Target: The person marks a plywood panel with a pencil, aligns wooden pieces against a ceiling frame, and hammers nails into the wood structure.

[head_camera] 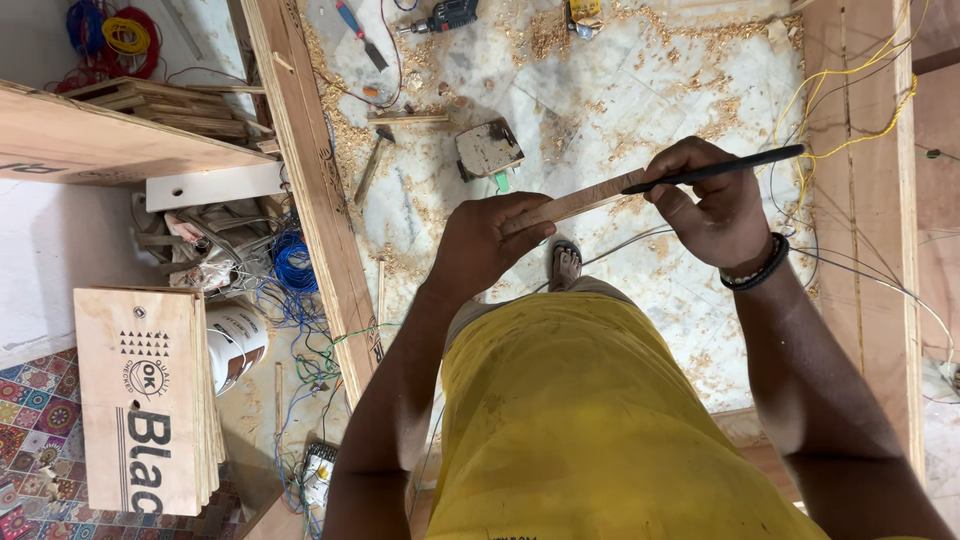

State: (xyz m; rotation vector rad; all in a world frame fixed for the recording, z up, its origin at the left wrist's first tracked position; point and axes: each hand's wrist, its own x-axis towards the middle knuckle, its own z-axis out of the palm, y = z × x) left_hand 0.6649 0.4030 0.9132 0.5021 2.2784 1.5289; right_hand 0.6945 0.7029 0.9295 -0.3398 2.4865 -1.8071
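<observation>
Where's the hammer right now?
In the head view, the hammer lies on the sawdust-strewn floor, upper left of the hands, between the long plank and the boxy tool.

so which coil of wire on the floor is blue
The blue coil beside the long plank, left of the left hand; the top-left coils are red and yellow.

Pale marble floor (600, 110) strewn with sawdust, drill (445, 15) at its far edge, hammer (372, 165), small sander (487, 150) mid-floor

Printed tan plywood stack (140, 398) lower left, white printed bucket (236, 343) beside it
</observation>
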